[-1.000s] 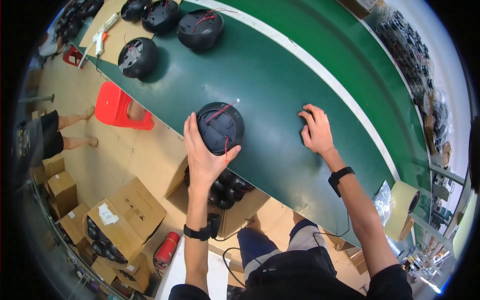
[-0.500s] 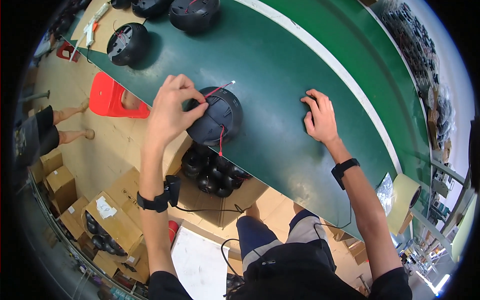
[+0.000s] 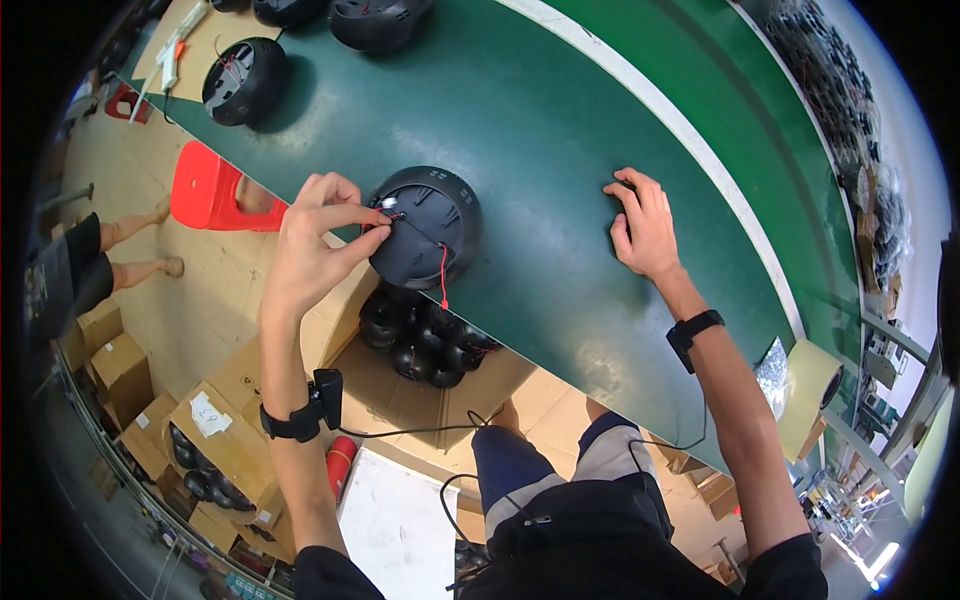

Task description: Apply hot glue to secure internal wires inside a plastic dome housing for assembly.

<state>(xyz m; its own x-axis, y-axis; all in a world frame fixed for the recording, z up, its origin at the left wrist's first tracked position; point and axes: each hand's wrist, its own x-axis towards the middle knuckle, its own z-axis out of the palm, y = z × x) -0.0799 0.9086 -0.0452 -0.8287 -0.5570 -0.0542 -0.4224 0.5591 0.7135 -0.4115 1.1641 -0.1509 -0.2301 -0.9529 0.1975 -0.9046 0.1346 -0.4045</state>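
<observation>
My left hand (image 3: 315, 240) pinches a red wire (image 3: 386, 214) between thumb and forefinger, at the left side of a round black plastic housing (image 3: 425, 235). A small white connector (image 3: 389, 203) shows just beyond the fingertips. The housing sits near the edge of the green table, its ribbed inner face turned up. From its lower part a second red wire (image 3: 444, 275) hangs loose over the rim. Well to the right, my right hand (image 3: 645, 225) rests at the tabletop with bent fingers and the thumb apart. A dark patch between its fingers is too small to make out.
More black housings (image 3: 245, 82) and a white glue gun (image 3: 172, 60) are at the table's far left. Below the near edge stands a carton of black round parts (image 3: 430, 355). A red stool (image 3: 205, 187) is to the left; a yellowish roll (image 3: 808, 395) lies at the right.
My left hand has drawn left and down with the wire, and the white connector has come from beyond the housing's top to beside the fingertips. My right hand has barely shifted.
</observation>
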